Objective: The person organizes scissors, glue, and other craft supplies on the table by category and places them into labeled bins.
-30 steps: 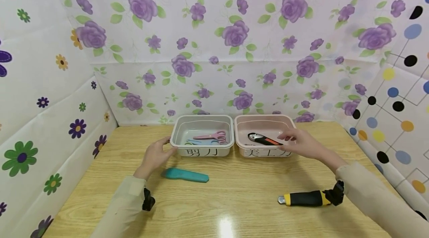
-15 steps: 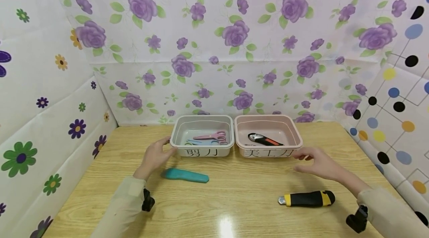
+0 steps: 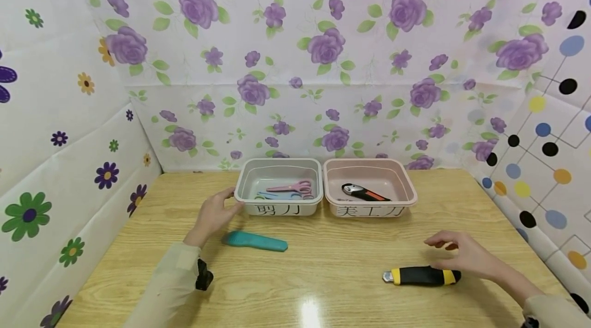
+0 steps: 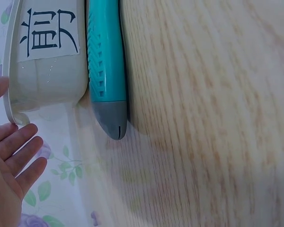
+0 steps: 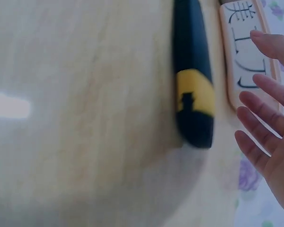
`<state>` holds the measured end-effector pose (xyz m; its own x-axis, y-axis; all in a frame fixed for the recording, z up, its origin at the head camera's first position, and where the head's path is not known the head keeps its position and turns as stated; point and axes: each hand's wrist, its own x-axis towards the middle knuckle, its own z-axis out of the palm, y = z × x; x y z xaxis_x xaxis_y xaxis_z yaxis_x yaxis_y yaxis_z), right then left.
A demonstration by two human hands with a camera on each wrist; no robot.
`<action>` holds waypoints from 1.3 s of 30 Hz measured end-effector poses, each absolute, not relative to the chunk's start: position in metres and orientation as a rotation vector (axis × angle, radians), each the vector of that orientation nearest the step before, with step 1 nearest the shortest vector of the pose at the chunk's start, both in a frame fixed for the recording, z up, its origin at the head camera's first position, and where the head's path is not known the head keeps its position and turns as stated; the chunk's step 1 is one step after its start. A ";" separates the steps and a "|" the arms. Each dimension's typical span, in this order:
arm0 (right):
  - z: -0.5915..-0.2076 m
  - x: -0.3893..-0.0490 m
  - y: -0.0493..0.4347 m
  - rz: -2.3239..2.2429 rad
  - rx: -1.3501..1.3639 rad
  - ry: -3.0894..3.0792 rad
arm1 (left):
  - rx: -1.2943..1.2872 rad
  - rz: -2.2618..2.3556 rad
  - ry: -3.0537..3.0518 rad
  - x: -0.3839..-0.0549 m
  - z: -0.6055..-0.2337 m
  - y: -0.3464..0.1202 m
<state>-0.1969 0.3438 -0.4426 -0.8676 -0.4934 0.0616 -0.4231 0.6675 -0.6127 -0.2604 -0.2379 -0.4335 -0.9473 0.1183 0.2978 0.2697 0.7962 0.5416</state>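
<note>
My left hand (image 3: 215, 216) rests at the left front corner of the grey bin (image 3: 280, 208), its thumb and fingertips touching the rim. In the left wrist view those fingers look fairly straight. A teal utility knife (image 3: 256, 241) lies on the table just in front of that bin. My right hand (image 3: 468, 255) hovers over the rear end of a black-and-yellow utility knife (image 3: 421, 275), fingers spread and holding nothing. Part of that knife's end is hidden by the hand. In the right wrist view the knife (image 5: 194, 61) lies apart from the fingers.
Pink-handled and blue scissors (image 3: 291, 188) lie in the grey bin. Beside it stands a pink bin (image 3: 408, 197) holding a black-and-orange utility knife (image 3: 365, 192). Both bins carry printed labels and stand near the back edge of the wooden table (image 3: 323, 266), before a floral cloth.
My right hand has drawn back from the pink bin, toward me and to the right, to above the black-and-yellow utility knife. The left hand has stayed at the grey bin.
</note>
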 end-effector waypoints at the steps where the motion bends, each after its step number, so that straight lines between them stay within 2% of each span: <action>1: -0.444 -0.194 0.346 -0.971 -0.754 2.774 | -0.300 -0.882 -2.735 -0.260 -0.433 -0.238; 13: -0.469 -0.175 0.362 -1.011 -0.734 2.786 | -0.301 -0.879 -2.725 -0.260 -0.434 -0.238; 39: -0.468 -0.177 0.361 -0.936 -0.751 2.713 | -0.320 -0.889 -2.716 -0.258 -0.433 -0.237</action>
<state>-0.1773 0.3608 -0.4685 -0.8574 -0.5146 -0.0009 -0.4046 0.6753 -0.6166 -0.2575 -0.2370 -0.4326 -0.9405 0.1253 0.3158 0.2878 0.7877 0.5447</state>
